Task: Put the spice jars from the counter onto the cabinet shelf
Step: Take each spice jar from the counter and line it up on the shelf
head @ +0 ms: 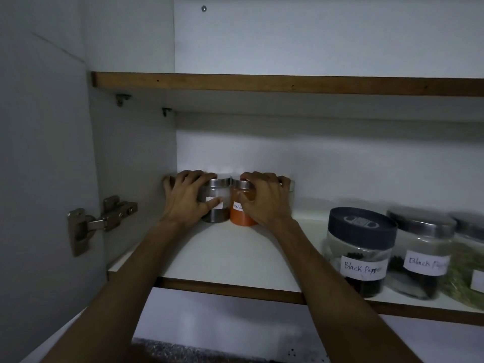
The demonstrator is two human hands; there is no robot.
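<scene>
Left hand (183,197) grips pale jar (216,203), right hand (264,200) grips orange jar (239,208); I judge both set on shelf (235,252), release left.

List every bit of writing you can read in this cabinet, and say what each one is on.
"Black Pepper": white label on the dark-lidded jar.
"Black P...": label on the next jar; the rest is blurred.
"Red ch...": label on the orange jar; the right hand covers the rest.
Label on the steel-lidded jar: hidden behind the left hand, unreadable.
Label on the far-right jar: cut off.
</scene>
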